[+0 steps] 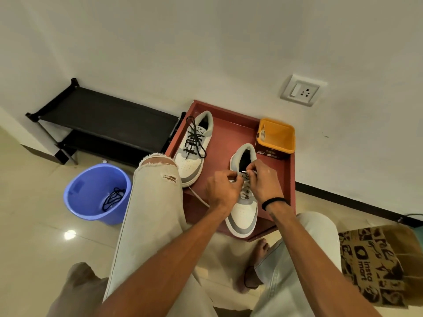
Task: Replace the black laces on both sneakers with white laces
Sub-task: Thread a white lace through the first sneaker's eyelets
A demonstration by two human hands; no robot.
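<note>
Two sneakers stand on a red tray-topped stand [231,133] set against the wall. Far-left sneaker [194,147] carries a black lace [194,139], threaded through its eyelets with loose ends spread over the tongue. Near-right sneaker [243,197] shows a white lace [246,192] through its lower eyelets; one loose white end trails off the stand's left edge toward the knee. Left hand [223,191] has its fingers curled, pinching the white lace beside the tongue. Right hand [264,177], with a black band on its wrist, has its fingertips closed on the lace tip at an upper eyelet. Both hands nearly touch above the shoe's tongue. Yellow tub [277,136] at the stand's back right corner holds a white lace. Blue bucket [96,193] on the floor, left of the knee, contains a removed black lace [113,197]. Black shoe rack [103,124] stands left of the stand; a printed paper bag [375,264] sits at right.
</note>
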